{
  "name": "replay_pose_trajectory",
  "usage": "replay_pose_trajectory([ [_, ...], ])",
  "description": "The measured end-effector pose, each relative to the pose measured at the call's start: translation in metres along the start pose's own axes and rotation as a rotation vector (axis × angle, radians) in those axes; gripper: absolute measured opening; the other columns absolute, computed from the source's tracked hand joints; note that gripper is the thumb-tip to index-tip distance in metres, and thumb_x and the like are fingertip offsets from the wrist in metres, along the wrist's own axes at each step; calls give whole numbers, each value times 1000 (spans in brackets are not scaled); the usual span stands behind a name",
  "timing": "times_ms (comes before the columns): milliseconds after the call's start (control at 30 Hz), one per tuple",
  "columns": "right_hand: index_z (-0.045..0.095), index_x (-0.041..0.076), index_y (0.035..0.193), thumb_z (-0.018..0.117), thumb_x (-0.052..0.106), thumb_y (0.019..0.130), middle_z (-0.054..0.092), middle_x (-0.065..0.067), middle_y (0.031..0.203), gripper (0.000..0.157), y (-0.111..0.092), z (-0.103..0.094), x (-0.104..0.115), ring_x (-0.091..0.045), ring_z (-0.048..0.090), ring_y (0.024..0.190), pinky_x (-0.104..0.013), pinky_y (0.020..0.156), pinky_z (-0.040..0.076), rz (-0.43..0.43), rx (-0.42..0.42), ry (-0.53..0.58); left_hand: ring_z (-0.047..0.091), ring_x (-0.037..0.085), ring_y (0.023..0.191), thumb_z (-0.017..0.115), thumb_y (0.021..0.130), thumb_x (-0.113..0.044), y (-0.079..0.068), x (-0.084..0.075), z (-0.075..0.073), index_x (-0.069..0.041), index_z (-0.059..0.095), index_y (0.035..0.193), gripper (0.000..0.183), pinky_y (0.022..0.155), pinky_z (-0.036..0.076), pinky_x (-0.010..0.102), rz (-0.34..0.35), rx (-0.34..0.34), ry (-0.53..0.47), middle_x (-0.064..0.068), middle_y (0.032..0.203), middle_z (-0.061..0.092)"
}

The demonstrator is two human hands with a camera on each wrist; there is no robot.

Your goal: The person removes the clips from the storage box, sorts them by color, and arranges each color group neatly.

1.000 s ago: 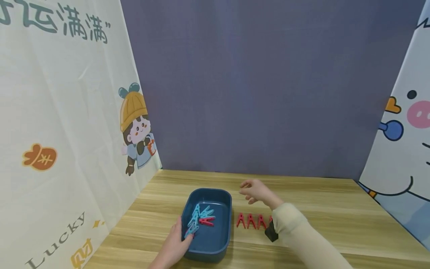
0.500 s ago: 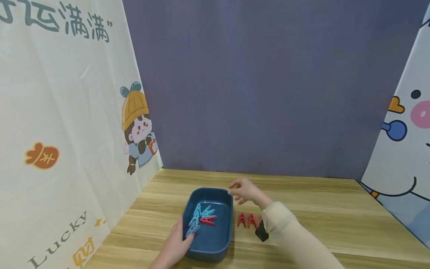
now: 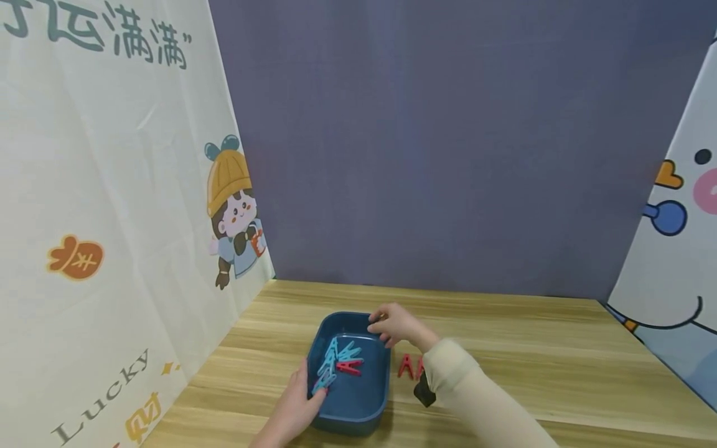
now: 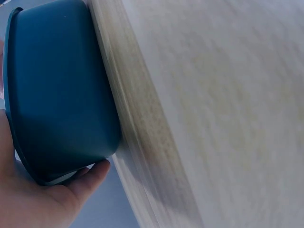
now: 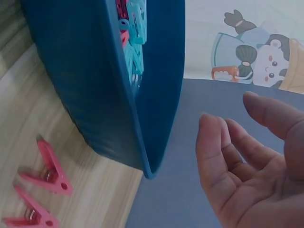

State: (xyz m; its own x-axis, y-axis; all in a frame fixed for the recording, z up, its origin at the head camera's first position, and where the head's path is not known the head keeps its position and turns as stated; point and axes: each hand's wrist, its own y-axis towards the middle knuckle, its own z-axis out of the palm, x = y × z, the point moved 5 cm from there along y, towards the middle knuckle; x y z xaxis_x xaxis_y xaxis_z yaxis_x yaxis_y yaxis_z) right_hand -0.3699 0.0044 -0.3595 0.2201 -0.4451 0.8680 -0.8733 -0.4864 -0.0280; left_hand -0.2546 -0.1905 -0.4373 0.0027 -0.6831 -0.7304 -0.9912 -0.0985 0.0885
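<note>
A dark blue plastic bin [image 3: 358, 401] stands on the table, with light blue clothespins [image 3: 329, 367] and a red clothespin [image 3: 350, 367] lying inside. My left hand [image 3: 294, 401] grips the bin's near left side, thumb over the rim; the left wrist view shows the hand [image 4: 42, 199] at the bin's end. Above the far right corner hovers my right hand [image 3: 398, 325], fingers loosely bent. In the right wrist view that hand [image 5: 251, 180] has nothing between thumb and fingertips. Right of the bin, red clothespins [image 3: 406, 366] lie on the table, partly hidden by the right forearm.
The wood-grain table [image 3: 532, 348] reaches back to a grey-purple backdrop [image 3: 426, 155]. A printed white cloth [image 3: 140, 205] hangs on the left, another cartoon cloth [image 3: 661, 274] on the right. A small black block [image 3: 424, 392] sits by the right sleeve.
My right hand has moved left from over the table to the bin's far right corner. Its sleeve now covers more of the red clothespin row. The left hand stays on the bin.
</note>
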Motion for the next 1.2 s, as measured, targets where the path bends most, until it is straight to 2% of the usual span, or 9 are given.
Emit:
replay_pose_trajectory([
  [133, 58, -5, 108, 64, 9, 85, 59, -11, 83, 27, 2, 8, -1, -21, 57, 64, -34, 55, 54, -15, 22, -11, 37, 47, 119, 58, 87, -23, 1, 1, 0, 15, 18, 139, 76, 95, 32, 59, 7, 0, 6, 35, 131, 35],
  [400, 59, -5, 104, 65, 8, 84, 58, -9, 86, 25, 4, 26, -1, -34, 60, 76, -37, 57, 55, -41, 82, -22, 36, 47, 120, 58, 87, -23, 0, 2, 0, 15, 18, 139, 76, 95, 31, 60, 4, 1, -9, 35, 131, 34],
  [633, 61, -3, 101, 65, 8, 84, 56, -8, 85, 21, 8, 38, -5, -25, 59, 69, -37, 56, 55, -13, 101, -35, 36, 48, 120, 58, 87, -23, 0, 3, 0, 16, 17, 138, 75, 95, 31, 60, 26, -1, -8, 36, 130, 35],
  [967, 57, -11, 106, 61, 4, 86, 60, -13, 89, 25, 10, 55, -17, -35, 61, 84, -41, 66, 55, 22, 203, 103, 35, 48, 121, 58, 88, -24, -1, 1, -1, 15, 17, 139, 76, 96, 30, 60, 34, -2, -11, 36, 132, 33],
  [1200, 55, -13, 109, 58, 0, 86, 58, -14, 92, 27, 14, 62, -25, -36, 58, 90, -42, 69, 54, 64, 217, 202, 35, 48, 120, 58, 88, -23, -3, -4, -3, 16, 17, 138, 76, 95, 30, 60, 45, -1, -15, 37, 131, 33],
])
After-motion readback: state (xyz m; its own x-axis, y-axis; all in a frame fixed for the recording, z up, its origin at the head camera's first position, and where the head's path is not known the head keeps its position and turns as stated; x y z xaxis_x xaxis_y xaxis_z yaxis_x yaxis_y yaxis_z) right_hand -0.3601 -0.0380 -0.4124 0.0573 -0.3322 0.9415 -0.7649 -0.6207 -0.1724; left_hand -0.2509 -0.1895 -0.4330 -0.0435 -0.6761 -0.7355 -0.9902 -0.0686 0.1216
